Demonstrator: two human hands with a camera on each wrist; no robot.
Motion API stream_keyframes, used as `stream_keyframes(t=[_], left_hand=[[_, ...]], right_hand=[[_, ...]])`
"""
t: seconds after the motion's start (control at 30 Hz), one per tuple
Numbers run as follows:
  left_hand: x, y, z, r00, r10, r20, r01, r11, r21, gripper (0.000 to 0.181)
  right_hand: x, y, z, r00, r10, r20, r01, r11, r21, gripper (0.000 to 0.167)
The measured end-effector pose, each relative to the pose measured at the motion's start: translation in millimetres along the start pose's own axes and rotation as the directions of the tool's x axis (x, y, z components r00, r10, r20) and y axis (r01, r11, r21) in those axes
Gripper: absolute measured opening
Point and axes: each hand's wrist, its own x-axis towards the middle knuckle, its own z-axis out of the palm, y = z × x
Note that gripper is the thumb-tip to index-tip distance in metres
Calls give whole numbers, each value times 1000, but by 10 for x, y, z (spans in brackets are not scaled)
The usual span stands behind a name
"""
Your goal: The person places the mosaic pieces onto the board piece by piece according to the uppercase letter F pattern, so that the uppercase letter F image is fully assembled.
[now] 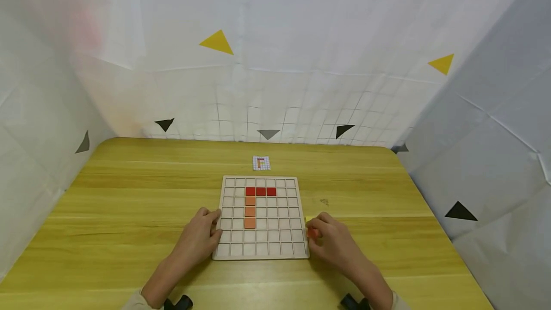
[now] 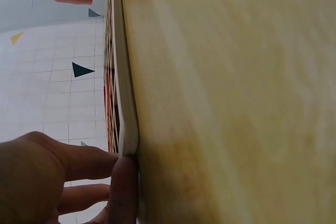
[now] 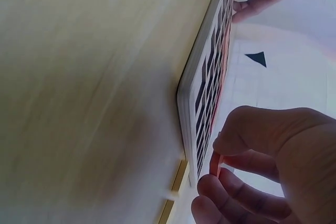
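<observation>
A wooden grid board (image 1: 261, 251) lies flat on the table. Three red tiles (image 1: 260, 191) form a row near its far side, and three orange tiles (image 1: 250, 211) run in a column below the leftmost red one. My left hand (image 1: 197, 236) touches the board's left edge, thumb and fingers apart; the left wrist view shows the thumb (image 2: 125, 187) against the edge. Beside the right edge, my right hand (image 1: 336, 240) pinches an orange tile (image 3: 215, 164) between thumb and fingers. Yellow tiles (image 3: 179, 176) lie on the table below that hand, mostly covered by it in the head view.
A small pattern card (image 1: 261, 163) with a coloured grid lies beyond the board. The wooden table (image 1: 129, 195) extends on both sides. White sheets (image 1: 292, 37) with yellow, black and grey triangles enclose the back and sides.
</observation>
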Motion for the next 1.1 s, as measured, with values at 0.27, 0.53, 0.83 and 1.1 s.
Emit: stream_keyframes(t=[0.27,0.53,0.83,1.1], left_hand=[[10,-4,-5,1000,8,-7,-7,1000,2,48],[6,-15,7,1000,-2,-4,2,1000,-6,49],[19,-39,31,1000,-6,-15,6,1000,0,49],[14,-33,26,1000,5,-19,-5,1000,5,48]], right_hand=[[86,-103,70,995,-98,-9,99,995,26,30],[177,-243,151,992,-119,37,116,990,75,28],[220,-332,210,986,-164,40,159,981,112,27],[253,-393,236,986,-155,55,148,981,122,27]])
